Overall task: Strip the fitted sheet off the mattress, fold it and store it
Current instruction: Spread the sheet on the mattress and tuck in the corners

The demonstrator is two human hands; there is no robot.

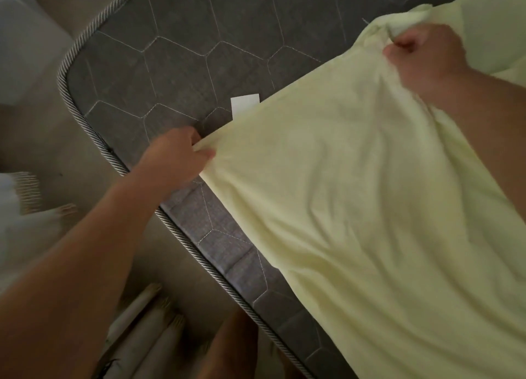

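Here, on the head view, I have the sheet (355, 193), pale yellow-green, over the right and near-right part of the mattress (170, 65). It is off the left corner, where the grey quilted top lies bare to the left and far side. The left hand (176, 154) is at the near-left side of the mattress, fingers and thumb curled tight on the sheet's edge in a pinch. The right hand (427, 57) is at the far right, clenched round a bunched handful of sheet held above the top. Between the two hands the cloth is pulled into a straight edge that runs from near left to far right, and creases fan down from the right fist. Below that the sheet spills over the near side of the mattress toward the near right.

A white label (244, 104) lies on the grey top, touching the sheet's edge, its lower part under the cloth. Twisted cord piping (71, 99) rims the mattress. On the beige floor (71, 156) at near left I make out pale rolls (148, 330) with fringed ends, too blurred to identify.
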